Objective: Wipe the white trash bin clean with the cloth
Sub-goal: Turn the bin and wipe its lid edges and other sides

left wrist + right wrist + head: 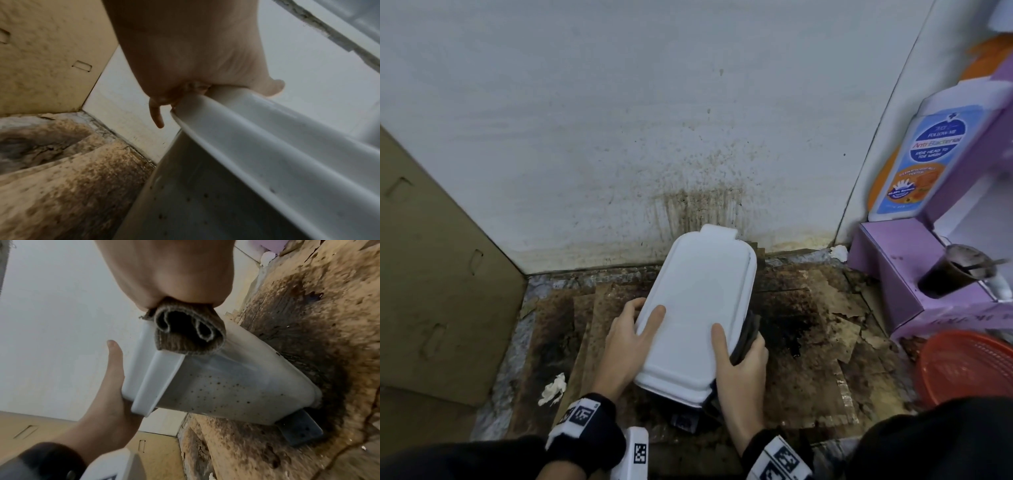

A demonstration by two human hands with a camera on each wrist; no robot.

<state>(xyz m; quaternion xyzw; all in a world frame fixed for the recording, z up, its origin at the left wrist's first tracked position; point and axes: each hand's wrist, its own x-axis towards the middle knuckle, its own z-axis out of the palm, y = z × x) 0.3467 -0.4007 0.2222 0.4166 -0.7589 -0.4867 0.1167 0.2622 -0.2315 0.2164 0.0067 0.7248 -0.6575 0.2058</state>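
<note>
i hold the bin (698, 308) with my left hand (625, 339) gripping its lid edge, right hand (739, 366) clamping the cloth (750, 337) against its side.

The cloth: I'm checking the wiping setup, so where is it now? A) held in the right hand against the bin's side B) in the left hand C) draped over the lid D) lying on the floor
A: the right hand grips the folded cloth against the white trash bin.

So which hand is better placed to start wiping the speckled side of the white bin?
The right hand. It already holds the folded dark cloth against the right side of the white trash bin, just above the dark specks. The left hand holds no cloth; it grips the lid edge and probably steadies the bin.
</note>
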